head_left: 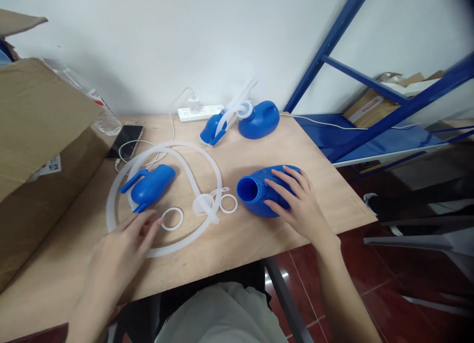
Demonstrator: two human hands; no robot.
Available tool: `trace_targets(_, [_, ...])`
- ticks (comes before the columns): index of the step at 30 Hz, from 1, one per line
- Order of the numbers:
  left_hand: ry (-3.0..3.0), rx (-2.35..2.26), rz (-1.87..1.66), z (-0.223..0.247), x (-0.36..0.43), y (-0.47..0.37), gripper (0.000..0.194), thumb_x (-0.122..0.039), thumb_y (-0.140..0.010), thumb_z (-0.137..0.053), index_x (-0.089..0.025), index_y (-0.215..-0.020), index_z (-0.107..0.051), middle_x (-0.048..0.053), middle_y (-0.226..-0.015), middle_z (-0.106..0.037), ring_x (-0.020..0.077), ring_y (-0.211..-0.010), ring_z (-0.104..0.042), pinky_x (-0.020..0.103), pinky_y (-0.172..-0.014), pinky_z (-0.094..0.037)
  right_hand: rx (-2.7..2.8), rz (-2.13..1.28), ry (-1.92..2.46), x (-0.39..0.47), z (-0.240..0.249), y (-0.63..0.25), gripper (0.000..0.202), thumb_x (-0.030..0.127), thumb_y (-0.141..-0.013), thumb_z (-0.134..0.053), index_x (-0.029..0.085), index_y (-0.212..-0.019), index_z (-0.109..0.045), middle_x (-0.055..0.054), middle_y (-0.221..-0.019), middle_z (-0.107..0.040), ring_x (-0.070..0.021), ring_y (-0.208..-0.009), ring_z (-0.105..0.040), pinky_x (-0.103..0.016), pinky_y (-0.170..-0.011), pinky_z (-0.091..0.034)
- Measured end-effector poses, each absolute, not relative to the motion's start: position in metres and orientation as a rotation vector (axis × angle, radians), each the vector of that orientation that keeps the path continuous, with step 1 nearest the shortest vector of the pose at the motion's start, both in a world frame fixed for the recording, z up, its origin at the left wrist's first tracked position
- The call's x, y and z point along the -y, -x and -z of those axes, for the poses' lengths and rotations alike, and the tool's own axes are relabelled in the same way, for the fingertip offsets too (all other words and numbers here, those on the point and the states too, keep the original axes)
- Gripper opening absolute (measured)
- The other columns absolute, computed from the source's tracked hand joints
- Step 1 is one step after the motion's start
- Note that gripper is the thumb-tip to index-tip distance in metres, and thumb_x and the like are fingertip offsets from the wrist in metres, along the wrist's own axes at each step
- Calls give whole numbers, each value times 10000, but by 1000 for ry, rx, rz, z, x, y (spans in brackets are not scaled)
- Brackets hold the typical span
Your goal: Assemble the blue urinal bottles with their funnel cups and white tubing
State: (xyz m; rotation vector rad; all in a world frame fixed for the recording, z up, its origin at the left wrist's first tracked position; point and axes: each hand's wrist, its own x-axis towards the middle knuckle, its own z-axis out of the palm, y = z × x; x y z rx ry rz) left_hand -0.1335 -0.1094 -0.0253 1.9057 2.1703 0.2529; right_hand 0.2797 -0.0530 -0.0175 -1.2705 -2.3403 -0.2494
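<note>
A large blue bottle (259, 185) lies on its side on the wooden table, its round mouth facing left. My right hand (294, 202) rests on it with fingers spread. My left hand (128, 239) hovers over the coiled clear tube, thumb and fingers apart, its fingertips near a white ring (172, 219) and a small blue handled part (153, 185). The clear tube (218, 177) loops around the blue part and the ring. Inside its right side lies a translucent cap (203, 203), with a strap and loop (228, 203) beside it.
Behind stand another blue bottle (261, 120) and a blue part (213, 128) with tubing, near a power strip (200, 112). A cardboard box (48, 120), plastic bottle (105, 118) and phone (126, 141) are at left. Blue shelving (329, 51) rises at right.
</note>
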Motion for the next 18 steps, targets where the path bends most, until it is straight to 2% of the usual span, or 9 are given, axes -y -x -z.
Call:
trace_targets(4, [-1826,-2306,-569,19,133,150,379,-587,-1040,-469,-307,-1143,-704,7,-951,-747,200,-665,-637,318,-608,-442,2325,274,1273,47,27,-281,418,396,-1088,-594,271,-1485,-630,-146,-1542,-625,-415,-1499,-495,-749,-1226,-352])
trace_targets(6, [-1833,-2389,-630,17,140,157,350,-565,-1052,-474,-308,-1151,-690,22,-988,-717,224,-705,-641,337,-610,-439,2310,287,1277,42,30,-280,441,385,-1088,-591,280,-1516,-608,-147,-1561,-607,-427,-1500,-491,-773,-1216,-345])
trace_targets(8, [-1833,-2457,-603,20,143,166,363,-554,-1058,-467,-302,-1226,-668,53,-1122,-686,259,-773,-663,374,-637,-465,2291,279,1301,36,32,-280,495,381,-1085,-591,298,-1572,-558,-143,-1577,-594,-435,-1509,-482,-795,-1218,-324])
trace_targets(10, [-1864,-2478,-594,28,141,175,397,-567,-1050,-472,-303,-1295,-639,78,-1244,-652,303,-878,-685,428,-706,-529,2270,255,1333,33,32,-279,563,384,-1083,-589,305,-1630,-484,-143,-1575,-595,-442,-1521,-471,-812,-1224,-297])
trace_targets(12, [-1971,-2420,-630,38,136,181,424,-572,-1050,-477,-293,-1337,-616,107,-1297,-642,361,-1061,-678,517,-886,-582,2254,257,1345,35,31,-276,604,390,-1082,-593,305,-1658,-432,-151,-1577,-588,-457,-1541,-445,-828,-1223,-278])
trace_targets(15, [-2141,-2304,-638,50,124,185,450,-534,-1070,-457,-228,-1362,-611,178,-1351,-640,422,-1295,-588,615,-1123,-497,2221,318,1285,47,25,-267,602,346,-1054,-652,332,-1626,-462,-158,-1586,-568,-462,-1563,-412,-798,-1248,-267])
trace_targets(18, [-2171,-2258,-453,51,110,180,422,-512,-1078,-439,-243,-1338,-633,165,-1399,-658,429,-1326,-578,591,-1101,-505,2152,295,1130,68,22,-248,570,209,-1007,-682,320,-1549,-544,-146,-1496,-625,-424,-1507,-484,-713,-1239,-373])
